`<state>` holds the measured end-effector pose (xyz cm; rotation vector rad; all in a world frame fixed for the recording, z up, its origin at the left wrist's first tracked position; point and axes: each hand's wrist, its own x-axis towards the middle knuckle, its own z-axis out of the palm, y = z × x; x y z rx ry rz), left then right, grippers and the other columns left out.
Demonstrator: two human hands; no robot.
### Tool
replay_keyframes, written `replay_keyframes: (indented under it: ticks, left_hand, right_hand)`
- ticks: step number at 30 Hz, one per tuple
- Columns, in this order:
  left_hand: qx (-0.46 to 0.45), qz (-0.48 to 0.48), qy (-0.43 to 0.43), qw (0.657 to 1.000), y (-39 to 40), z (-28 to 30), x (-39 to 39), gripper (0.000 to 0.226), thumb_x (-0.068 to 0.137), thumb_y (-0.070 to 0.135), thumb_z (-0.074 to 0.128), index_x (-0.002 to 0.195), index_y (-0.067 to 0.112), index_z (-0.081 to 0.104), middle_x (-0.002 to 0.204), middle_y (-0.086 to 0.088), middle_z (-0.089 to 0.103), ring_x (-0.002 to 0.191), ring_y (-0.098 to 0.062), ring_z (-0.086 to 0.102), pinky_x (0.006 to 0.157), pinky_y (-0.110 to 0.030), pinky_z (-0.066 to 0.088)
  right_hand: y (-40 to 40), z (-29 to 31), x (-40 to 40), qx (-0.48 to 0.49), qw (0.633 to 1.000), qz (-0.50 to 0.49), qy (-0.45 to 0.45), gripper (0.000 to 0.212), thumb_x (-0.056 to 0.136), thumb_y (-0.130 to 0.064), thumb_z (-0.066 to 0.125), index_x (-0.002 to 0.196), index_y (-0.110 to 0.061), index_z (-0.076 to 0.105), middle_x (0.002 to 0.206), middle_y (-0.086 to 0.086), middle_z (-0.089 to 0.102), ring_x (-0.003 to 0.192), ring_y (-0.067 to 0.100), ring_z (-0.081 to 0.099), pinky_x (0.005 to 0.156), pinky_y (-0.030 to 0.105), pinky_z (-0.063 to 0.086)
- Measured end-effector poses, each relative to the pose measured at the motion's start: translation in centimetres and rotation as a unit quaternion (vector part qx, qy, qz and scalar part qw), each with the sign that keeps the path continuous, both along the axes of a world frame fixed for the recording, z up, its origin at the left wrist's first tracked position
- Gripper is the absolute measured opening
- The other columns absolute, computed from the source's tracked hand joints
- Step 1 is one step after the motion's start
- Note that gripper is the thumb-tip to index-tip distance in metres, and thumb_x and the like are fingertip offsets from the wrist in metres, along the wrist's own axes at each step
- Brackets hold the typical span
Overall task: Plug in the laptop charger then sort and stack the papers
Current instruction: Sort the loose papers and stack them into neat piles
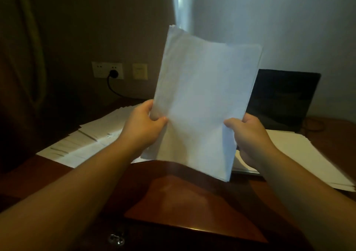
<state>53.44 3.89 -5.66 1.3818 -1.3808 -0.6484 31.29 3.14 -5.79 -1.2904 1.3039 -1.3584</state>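
A sheaf of white papers [202,100] stands upright above the desk, tilted slightly right. My left hand [143,125] grips its left edge, thumb on the front. My right hand [248,135] grips the right edge the same way. More papers [90,137] lie spread on the desk at the left, and another pile [308,154] lies at the right. A black plug [113,73] sits in the wall socket [107,69], its cable [113,90] running down towards the desk. The dark open laptop [283,98] stands behind the held sheaf at the right.
The brown wooden desk [192,202] fills the foreground, with a drawer key [116,239] at its front edge. A second wall plate [140,71] sits right of the socket. A curtain [28,48] hangs at the far left. A cable [314,124] lies right of the laptop.
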Motion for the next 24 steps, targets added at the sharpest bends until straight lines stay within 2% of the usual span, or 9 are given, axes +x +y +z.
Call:
replay_keyframes:
  ticks: [2, 5, 7, 9, 13, 16, 18, 20, 24]
  left_hand:
    - [0.015, -0.01, -0.016, 1.0, -0.6, 0.6, -0.8, 0.025, 0.095, 0.027, 0.065, 0.118, 0.033, 0.055, 0.11, 0.011, 0.061, 0.104, -0.02, 0.061, 0.087, -0.046, 0.055]
    - [0.026, -0.015, -0.005, 1.0, -1.6, 1.2, -1.9, 0.028, 0.097, 0.041, 0.058, 0.119, 0.025, 0.058, 0.109, 0.008, 0.059, 0.093, -0.014, 0.059, 0.066, -0.028, 0.047]
    - [0.039, -0.008, 0.038, 0.999, -2.1, 1.0, -2.8, 0.032, 0.101, 0.047, 0.048, 0.121, 0.023, 0.056, 0.116, 0.003, 0.059, 0.091, -0.015, 0.06, 0.064, -0.028, 0.048]
    - [0.056, 0.002, 0.08, 0.995, -2.3, 0.4, -3.9, 0.03, 0.103, 0.045, 0.043, 0.12, 0.023, 0.054, 0.117, 0.0, 0.059, 0.09, -0.017, 0.063, 0.067, -0.03, 0.053]
    - [0.07, -0.018, 0.073, 0.995, -2.4, -1.4, -6.4, 0.024, 0.106, 0.033, 0.042, 0.123, 0.02, 0.054, 0.116, -0.005, 0.061, 0.088, -0.022, 0.069, 0.069, -0.03, 0.056]
    - [0.073, -0.041, 0.019, 0.996, -2.3, -2.9, -8.4, 0.025, 0.105, 0.032, 0.045, 0.123, 0.019, 0.057, 0.114, -0.004, 0.064, 0.092, -0.02, 0.067, 0.064, -0.026, 0.054]
    - [0.057, -0.059, -0.059, 0.995, -1.9, -4.0, -9.4, 0.022, 0.104, 0.03, 0.05, 0.12, 0.021, 0.061, 0.111, -0.001, 0.065, 0.095, -0.019, 0.065, 0.068, -0.03, 0.057]
    - [0.029, -0.094, -0.153, 0.983, -1.8, -5.0, -10.2, 0.02, 0.1, 0.027, 0.055, 0.117, 0.022, 0.064, 0.11, -0.001, 0.069, 0.095, -0.021, 0.066, 0.082, -0.039, 0.059]
    - [0.022, -0.136, -0.325, 0.936, -1.3, -6.6, -11.8, 0.037, 0.097, 0.037, 0.059, 0.133, 0.028, 0.056, 0.135, 0.002, 0.056, 0.115, -0.015, 0.058, 0.101, -0.033, 0.05]
  right_hand:
    - [0.3, 0.1, -0.9, 0.03, 0.999, -0.008, -0.029, 0.018, 0.098, -0.008, 0.053, 0.107, -0.022, 0.062, 0.105, -0.002, 0.067, 0.094, 0.023, 0.064, 0.079, 0.041, 0.053]
    - [0.9, 0.3, -2.9, 0.062, 0.993, -0.038, -0.088, 0.014, 0.099, -0.004, 0.05, 0.098, -0.016, 0.057, 0.099, 0.002, 0.063, 0.083, 0.018, 0.062, 0.064, 0.031, 0.047]
    - [1.3, 0.3, -4.5, 0.082, 0.987, -0.071, -0.121, 0.008, 0.1, -0.006, 0.05, 0.1, -0.013, 0.053, 0.093, 0.001, 0.059, 0.075, 0.015, 0.058, 0.057, 0.029, 0.043]
    - [1.7, -0.1, -5.9, 0.11, 0.977, -0.098, -0.155, 0.004, 0.1, -0.007, 0.051, 0.099, -0.011, 0.052, 0.092, 0.005, 0.06, 0.077, 0.02, 0.06, 0.056, 0.034, 0.044]
    - [2.2, -1.1, -8.0, 0.111, 0.956, -0.137, -0.236, 0.016, 0.097, 0.003, 0.05, 0.09, -0.011, 0.056, 0.103, 0.013, 0.066, 0.09, 0.03, 0.066, 0.075, 0.042, 0.055]
    - [2.8, -1.9, -9.1, 0.109, 0.941, -0.159, -0.278, 0.019, 0.097, 0.004, 0.049, 0.09, -0.011, 0.057, 0.103, 0.013, 0.067, 0.098, 0.03, 0.067, 0.09, 0.044, 0.055]
    - [3.2, -2.2, -9.4, 0.106, 0.933, -0.174, -0.295, 0.018, 0.098, 0.003, 0.05, 0.092, -0.013, 0.057, 0.103, 0.011, 0.067, 0.098, 0.029, 0.066, 0.086, 0.042, 0.056]
    - [3.6, -2.4, -9.6, 0.105, 0.927, -0.194, -0.303, 0.014, 0.098, 0.001, 0.051, 0.098, -0.011, 0.058, 0.105, 0.01, 0.067, 0.096, 0.026, 0.066, 0.075, 0.037, 0.057]
    - [4.2, -2.3, -9.5, 0.104, 0.913, -0.219, -0.327, 0.027, 0.1, -0.003, 0.05, 0.125, -0.01, 0.057, 0.114, 0.009, 0.065, 0.098, 0.024, 0.064, 0.071, 0.037, 0.057]
